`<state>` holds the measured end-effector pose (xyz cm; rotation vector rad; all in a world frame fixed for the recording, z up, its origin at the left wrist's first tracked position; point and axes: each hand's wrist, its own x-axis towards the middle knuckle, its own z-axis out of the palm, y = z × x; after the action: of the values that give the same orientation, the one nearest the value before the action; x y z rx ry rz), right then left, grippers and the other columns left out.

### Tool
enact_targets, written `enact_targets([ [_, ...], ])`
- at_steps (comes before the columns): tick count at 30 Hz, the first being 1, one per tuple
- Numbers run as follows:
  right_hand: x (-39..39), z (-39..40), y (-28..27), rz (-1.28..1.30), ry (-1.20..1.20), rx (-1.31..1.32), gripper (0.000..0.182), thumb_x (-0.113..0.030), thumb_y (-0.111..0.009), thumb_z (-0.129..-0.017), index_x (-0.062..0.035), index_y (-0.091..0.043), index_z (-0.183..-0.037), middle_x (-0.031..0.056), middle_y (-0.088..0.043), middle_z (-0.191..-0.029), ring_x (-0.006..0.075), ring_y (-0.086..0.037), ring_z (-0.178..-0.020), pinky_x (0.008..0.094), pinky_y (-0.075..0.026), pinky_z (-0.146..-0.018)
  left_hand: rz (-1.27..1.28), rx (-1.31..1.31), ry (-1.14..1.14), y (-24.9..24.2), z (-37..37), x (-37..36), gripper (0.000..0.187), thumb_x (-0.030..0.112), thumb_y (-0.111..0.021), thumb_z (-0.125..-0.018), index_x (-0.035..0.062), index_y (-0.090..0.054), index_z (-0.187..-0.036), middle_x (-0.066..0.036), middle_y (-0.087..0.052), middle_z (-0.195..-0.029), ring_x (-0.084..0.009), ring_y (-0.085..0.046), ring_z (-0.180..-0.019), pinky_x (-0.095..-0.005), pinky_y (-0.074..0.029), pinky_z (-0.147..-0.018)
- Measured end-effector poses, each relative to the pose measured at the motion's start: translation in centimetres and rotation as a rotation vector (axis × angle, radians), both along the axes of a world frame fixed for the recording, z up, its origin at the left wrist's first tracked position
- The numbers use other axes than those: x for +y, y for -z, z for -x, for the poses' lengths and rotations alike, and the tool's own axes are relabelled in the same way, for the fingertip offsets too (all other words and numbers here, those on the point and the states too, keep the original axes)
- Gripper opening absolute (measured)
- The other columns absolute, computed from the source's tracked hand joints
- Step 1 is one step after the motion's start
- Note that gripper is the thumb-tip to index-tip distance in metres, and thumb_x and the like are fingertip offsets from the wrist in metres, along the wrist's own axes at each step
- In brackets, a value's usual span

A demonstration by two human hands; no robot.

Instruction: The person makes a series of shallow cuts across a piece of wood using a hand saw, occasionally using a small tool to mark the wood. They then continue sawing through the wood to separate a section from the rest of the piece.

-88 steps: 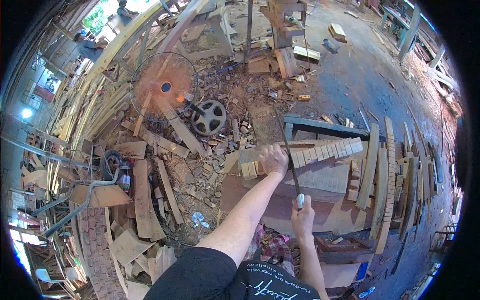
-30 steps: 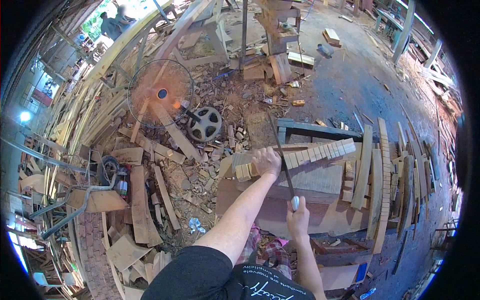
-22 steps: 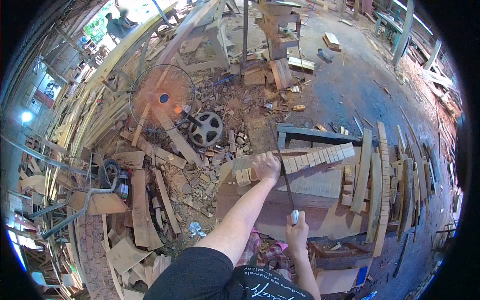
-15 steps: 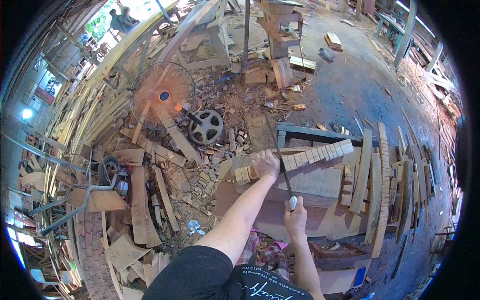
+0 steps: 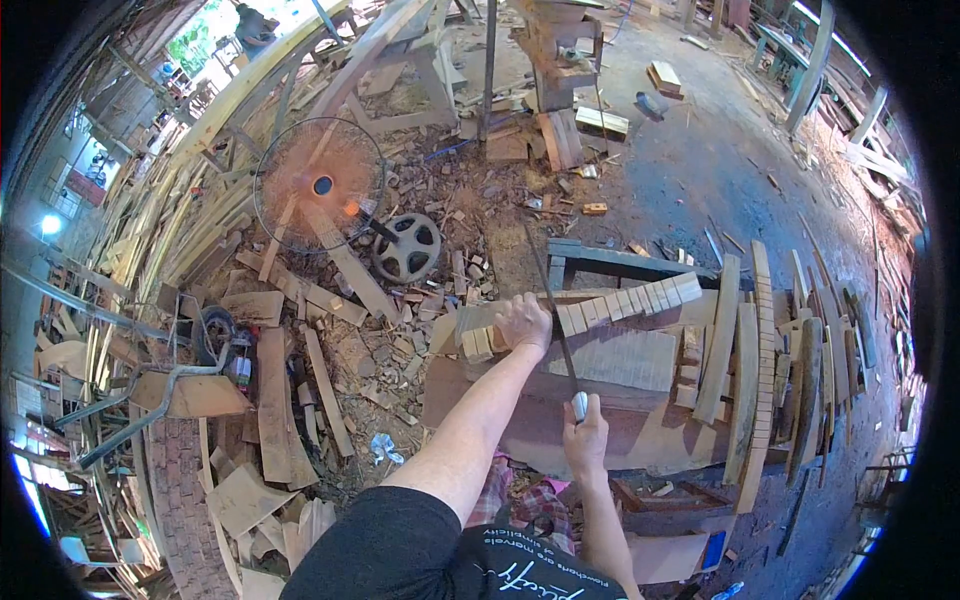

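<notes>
A pale curved wooden strip (image 5: 620,305), marked across by several evenly spaced lines, lies at a slant on a thick wooden block (image 5: 610,362). My left hand (image 5: 524,322) is closed over the strip near its left end, fingers curled over it. In my right hand (image 5: 585,440) is the pale handle of a handsaw (image 5: 563,350). Its long, thin, dark blade points away from me and crosses the strip just right of my left hand. The blade shows almost edge-on, so its teeth cannot be made out.
Right of the block, several curved wooden pieces (image 5: 748,390) stand side by side. A fan (image 5: 322,186) and a spoked metal wheel (image 5: 407,248) are ahead to the left, among scattered offcuts. A wheelbarrow (image 5: 190,393) is at left. Far off sits a person (image 5: 254,32).
The whole view has shifted slightly. My left hand still presses on the strip, and the saw keeps nearly the same place across it.
</notes>
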<state>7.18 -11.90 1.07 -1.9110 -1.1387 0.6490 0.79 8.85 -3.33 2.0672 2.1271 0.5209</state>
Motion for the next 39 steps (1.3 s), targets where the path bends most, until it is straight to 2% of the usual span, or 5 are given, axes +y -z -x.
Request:
enact_targets([
  [10,1.9,-0.4,0.4,0.018,0.017,0.053,0.023,-0.018,-0.059,-0.088,-0.0030,-0.049,-0.102,0.0262,-0.061,-0.084,0.0463,-0.058,-0.083,0.0505,-0.045,-0.065,0.022,0.069,0.082,-0.1,0.4,0.2,0.032,0.022,-0.040,-0.086,0.0066,-0.067,-0.092,-0.014,-0.066,-0.100,-0.0328,-0.059,-0.099,-0.0511,-0.040,-0.088],
  [18,-7.0,-0.4,-1.1,0.137,0.000,0.079,0.024,-0.019,-0.061,-0.088,-0.0022,-0.047,-0.095,0.0255,-0.059,-0.079,0.0465,-0.057,-0.076,0.0502,-0.044,-0.062,0.047,0.089,0.008,-2.0,-0.1,0.1,0.025,0.027,-0.051,-0.083,0.0102,-0.069,-0.088,-0.009,-0.068,-0.097,-0.0273,-0.060,-0.098,-0.0481,-0.043,-0.083],
  [25,2.2,-0.5,0.8,0.007,0.020,0.046,0.024,-0.021,-0.060,-0.089,-0.0014,-0.050,-0.098,0.0246,-0.061,-0.083,0.0459,-0.059,-0.077,0.0489,-0.045,-0.063,-0.109,0.110,0.008,0.5,0.2,0.5,0.024,0.024,-0.049,-0.083,0.0092,-0.068,-0.086,-0.011,-0.067,-0.093,-0.0291,-0.059,-0.101,-0.0495,-0.044,-0.082],
  [31,-7.9,-0.4,-0.1,0.117,0.005,0.067,0.023,-0.019,-0.062,-0.088,-0.0011,-0.049,-0.095,0.0222,-0.059,-0.079,0.0447,-0.059,-0.075,0.0458,-0.046,-0.061,0.056,0.053,-0.011,-1.5,-0.3,0.1,0.025,0.025,-0.050,-0.084,0.0086,-0.068,-0.089,-0.010,-0.067,-0.097,-0.0278,-0.059,-0.099,-0.0473,-0.042,-0.085],
  [39,3.3,-0.3,1.1,-0.038,-0.012,-0.004,0.020,-0.016,-0.059,-0.090,-0.0025,-0.045,-0.089,0.0234,-0.056,-0.073,0.0475,-0.054,-0.071,0.0483,-0.042,-0.059,-0.004,0.070,-0.030,-0.4,-0.2,0.7,0.023,0.025,-0.052,-0.083,0.0094,-0.068,-0.089,-0.008,-0.067,-0.099,-0.0264,-0.058,-0.100,-0.0445,-0.042,-0.086],
])
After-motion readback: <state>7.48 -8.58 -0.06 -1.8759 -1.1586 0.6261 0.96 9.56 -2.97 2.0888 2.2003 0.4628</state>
